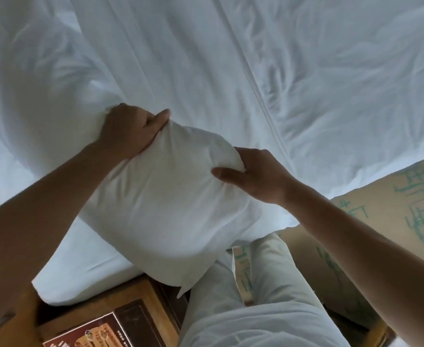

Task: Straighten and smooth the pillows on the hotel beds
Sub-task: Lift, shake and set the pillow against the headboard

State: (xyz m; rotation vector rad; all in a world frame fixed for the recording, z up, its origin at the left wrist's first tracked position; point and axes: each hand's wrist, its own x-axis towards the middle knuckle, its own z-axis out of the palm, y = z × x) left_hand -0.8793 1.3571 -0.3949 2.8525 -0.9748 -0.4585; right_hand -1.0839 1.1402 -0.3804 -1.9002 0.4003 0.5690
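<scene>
Soft, cool daylight from the upper right, white bedding [231, 58] bright but not blown out, forearms and lower left corner in shadow, slight overall softness, wide-angle bending at edges

White plump pillow [160, 201], creased, tilted over bed edge, far corners bunched.

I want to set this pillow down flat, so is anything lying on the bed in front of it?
Nothing visible does. Both the left hand and right hand already grip the pillow, and the white bed beyond it shows only wrinkled sheet.
</scene>
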